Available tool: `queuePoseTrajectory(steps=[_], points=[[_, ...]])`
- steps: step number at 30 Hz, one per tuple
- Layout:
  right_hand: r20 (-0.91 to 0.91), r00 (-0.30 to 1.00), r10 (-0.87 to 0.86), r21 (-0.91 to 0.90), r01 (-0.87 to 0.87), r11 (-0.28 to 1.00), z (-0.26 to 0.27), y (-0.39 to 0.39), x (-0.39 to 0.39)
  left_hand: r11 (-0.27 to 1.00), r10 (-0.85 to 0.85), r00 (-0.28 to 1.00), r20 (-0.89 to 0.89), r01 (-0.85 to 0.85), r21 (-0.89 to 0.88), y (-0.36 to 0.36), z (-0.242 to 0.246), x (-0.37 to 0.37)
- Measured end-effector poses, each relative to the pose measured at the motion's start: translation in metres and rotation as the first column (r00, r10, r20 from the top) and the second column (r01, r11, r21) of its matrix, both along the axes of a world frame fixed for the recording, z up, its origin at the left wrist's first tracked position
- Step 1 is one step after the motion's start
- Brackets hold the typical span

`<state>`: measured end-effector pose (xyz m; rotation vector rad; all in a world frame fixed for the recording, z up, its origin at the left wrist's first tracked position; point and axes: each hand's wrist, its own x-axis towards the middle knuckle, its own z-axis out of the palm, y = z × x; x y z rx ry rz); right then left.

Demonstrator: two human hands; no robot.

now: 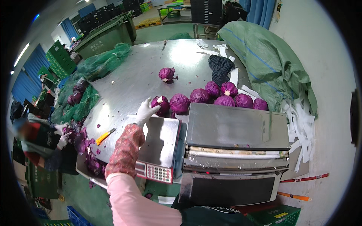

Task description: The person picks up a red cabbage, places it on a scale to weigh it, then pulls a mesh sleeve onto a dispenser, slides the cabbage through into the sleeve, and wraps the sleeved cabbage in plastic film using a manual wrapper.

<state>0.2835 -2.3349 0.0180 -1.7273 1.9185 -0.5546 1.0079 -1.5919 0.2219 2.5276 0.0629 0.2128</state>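
My left hand [145, 112], in a white glove, is at the left side of a red cabbage [161, 105] with a pale cut stem. The thumb lies across its front and the fingers are at its far left side. Below that forearm sits a digital weighing scale [158, 141] with a bare steel pan and a keypad. A second red cabbage [180, 104] stands just right of the one at my hand. My right hand is out of view. To the right of the scale is a film wrapping machine [236, 127].
Several more red cabbages [200, 95] line the machine's far edge; a lone cabbage [166, 74] sits farther back on the steel table [133, 73]. A yellow utility knife [104, 137] lies left. At the left, a co-worker [42, 144] handles purple leaves [82, 139]. A green woven sack [263, 62] stands right.
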Motion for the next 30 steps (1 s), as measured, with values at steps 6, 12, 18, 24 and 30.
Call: queuePoseTrajectory(steps=[6, 12, 18, 24, 30], points=[[-0.711, 0.600, 0.366, -0.500, -0.798, 0.338, 0.090, 0.010, 0.008, 0.819, -0.324, 0.921, -0.215, 0.160, -0.551, 0.028, -0.095, 0.135], [0.666, 0.741, 0.083, 0.016, -0.125, 0.992, 0.166, 0.046, 0.230, 0.591, -0.331, 0.942, -0.059, 0.158, -0.791, 0.039, 0.018, 0.072], [0.580, 0.657, 0.482, -0.100, -0.530, 0.842, 0.186, -0.002, 0.378, 0.688, -0.417, 0.909, -0.009, 0.309, -0.657, 0.033, 0.066, -0.068], [-0.112, 0.690, 0.715, -0.668, -0.585, 0.460, 0.160, -0.070, 0.523, 0.939, 0.059, 0.966, -0.250, -0.139, -0.315, -0.024, 0.053, -0.193], [-0.370, 0.699, 0.612, -0.485, -0.707, 0.514, 0.120, -0.139, 0.629, 0.253, -0.029, 0.957, -0.288, -0.272, -0.928, 0.076, -0.007, -0.184]])
